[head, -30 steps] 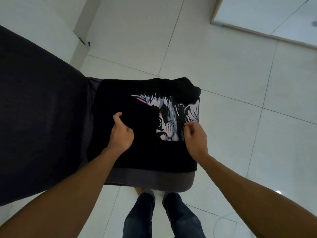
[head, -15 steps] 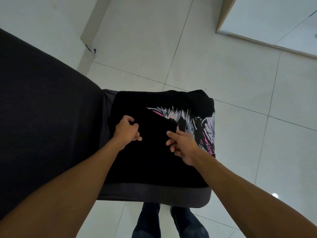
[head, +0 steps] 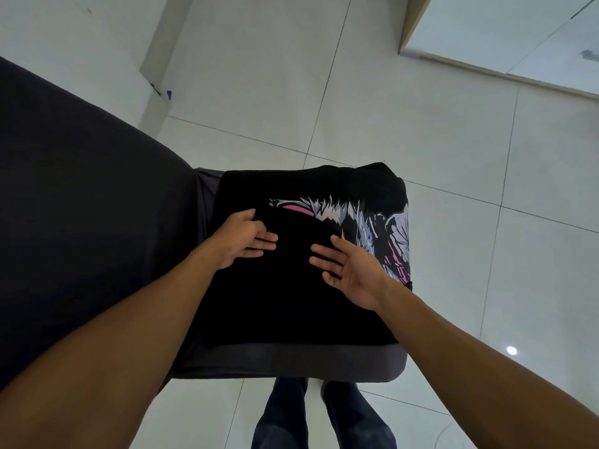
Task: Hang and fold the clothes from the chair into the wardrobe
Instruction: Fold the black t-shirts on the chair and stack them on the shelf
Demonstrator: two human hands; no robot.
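Dark denim trouser legs (head: 324, 416) stand nearest to me, at the bottom edge, on the pale tiled floor (head: 453, 189). Just beyond them is the front edge of the grey chair seat (head: 291, 361), which carries the task's thing: a black T-shirt (head: 291, 303) with a white-and-pink print, lying folded flat on the seat. My left hand (head: 241, 243) rests on the left half of the fold, fingers straight and laid together. My right hand (head: 351, 270) sits just beside it, fingers spread and relaxed, touching or hovering close over the cloth; I cannot tell which. The two hands are apart and neither one grips anything.

Risk, as I judge it: the fold is loose and only lies under flat hands, so lifting it from one side alone would let the layers slide open. The printed edge also hangs at the seat's right rim and could slip off to the floor.

To the left, a large dark fabric surface (head: 81, 205) adjoins the seat, and I cannot say what it is. Farther off, at the top right, is a pale panel with a wooden edge (head: 410, 24), possibly the wardrobe. Open floor lies between it and the chair, and nothing stands in the way.
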